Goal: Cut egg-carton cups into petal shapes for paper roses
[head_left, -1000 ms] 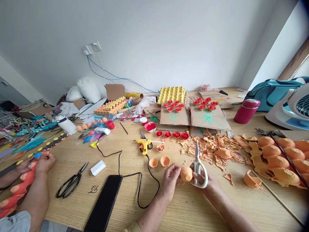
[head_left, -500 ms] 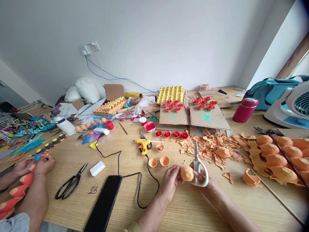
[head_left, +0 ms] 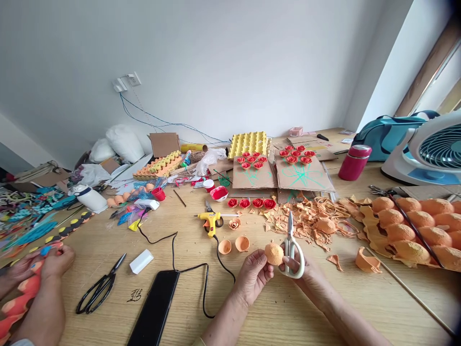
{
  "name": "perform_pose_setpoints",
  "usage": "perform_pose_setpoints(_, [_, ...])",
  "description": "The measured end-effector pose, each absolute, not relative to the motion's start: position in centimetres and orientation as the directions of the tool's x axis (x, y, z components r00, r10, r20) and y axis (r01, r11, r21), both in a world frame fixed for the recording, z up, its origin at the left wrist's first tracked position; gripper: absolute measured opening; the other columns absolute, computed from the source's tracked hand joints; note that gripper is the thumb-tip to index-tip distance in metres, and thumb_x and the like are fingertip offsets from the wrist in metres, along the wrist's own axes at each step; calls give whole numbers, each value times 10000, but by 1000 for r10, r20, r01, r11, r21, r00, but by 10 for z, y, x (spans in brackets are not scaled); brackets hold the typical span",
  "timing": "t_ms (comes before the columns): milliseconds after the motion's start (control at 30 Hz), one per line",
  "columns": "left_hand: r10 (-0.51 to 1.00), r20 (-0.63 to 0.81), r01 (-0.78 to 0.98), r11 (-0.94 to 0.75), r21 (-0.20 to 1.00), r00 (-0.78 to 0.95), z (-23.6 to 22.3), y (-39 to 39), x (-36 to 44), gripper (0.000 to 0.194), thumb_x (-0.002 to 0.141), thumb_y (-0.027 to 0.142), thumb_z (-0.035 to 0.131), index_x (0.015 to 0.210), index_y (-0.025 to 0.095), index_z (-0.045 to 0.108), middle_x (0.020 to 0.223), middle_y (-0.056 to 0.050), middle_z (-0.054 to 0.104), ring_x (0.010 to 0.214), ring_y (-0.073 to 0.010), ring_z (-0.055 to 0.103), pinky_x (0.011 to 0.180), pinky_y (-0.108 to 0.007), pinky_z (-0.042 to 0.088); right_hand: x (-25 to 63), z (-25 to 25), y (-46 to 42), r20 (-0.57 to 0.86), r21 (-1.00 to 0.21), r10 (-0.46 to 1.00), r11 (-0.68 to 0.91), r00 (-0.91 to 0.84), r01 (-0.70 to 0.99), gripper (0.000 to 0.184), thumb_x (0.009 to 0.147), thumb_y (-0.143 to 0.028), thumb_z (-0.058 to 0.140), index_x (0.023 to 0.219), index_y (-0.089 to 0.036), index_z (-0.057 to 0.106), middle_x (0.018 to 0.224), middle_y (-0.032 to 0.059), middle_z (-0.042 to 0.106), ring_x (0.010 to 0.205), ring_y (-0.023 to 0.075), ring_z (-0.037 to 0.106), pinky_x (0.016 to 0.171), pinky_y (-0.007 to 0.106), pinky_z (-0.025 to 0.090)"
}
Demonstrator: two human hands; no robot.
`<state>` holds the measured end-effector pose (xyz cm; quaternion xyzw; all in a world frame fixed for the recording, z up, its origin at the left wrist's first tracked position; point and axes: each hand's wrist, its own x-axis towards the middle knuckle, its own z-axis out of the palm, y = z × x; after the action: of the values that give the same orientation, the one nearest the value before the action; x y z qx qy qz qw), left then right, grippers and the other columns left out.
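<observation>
Our left hand [head_left: 251, 276] pinches the likely light, crushable cup [head_left: 273, 253] by its side; our right hand [head_left: 310, 275] grips scissors [head_left: 290, 239].

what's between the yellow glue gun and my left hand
Two small orange cups sit between the glue gun and your left hand in the head view, with a black cord alongside.

Viewed from my remote station: the left forearm [head_left: 226, 315] and right forearm [head_left: 340, 302] slant up from the lower edge, converging. I have the left hand [head_left: 253, 274] in a pinch — thumb against forefinger side, other fingers curled — and the right hand [head_left: 310, 275] gripping, fingers bent, close opposite.
</observation>
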<state>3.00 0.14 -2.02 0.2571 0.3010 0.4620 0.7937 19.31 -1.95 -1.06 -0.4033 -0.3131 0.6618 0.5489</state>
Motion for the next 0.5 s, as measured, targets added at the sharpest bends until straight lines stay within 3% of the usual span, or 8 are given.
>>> perform_pose_setpoints(267, [916,-192,-456,347,819,352,-15,-4,32,427,667,455,850,758,141,575,664,-1,608,589,-78,539,525,-180,426,193,-11,-18,-210,-838,977,-202,-42,-507,457,615,-450,879,958,-211,695,779,14,635,677,175,566,670,326,484])
perform_pose_setpoints(500, [956,-106,-161,154,975,275,-5,1,26,295,723,392,774,810,157,619,703,-9,624,587,-121,538,544,-239,437,198,-8,-15,-167,-860,985,-121,50,-496,425,643,-458,851,971,-242,691,867,20,657,700,179,578,676,328,506])
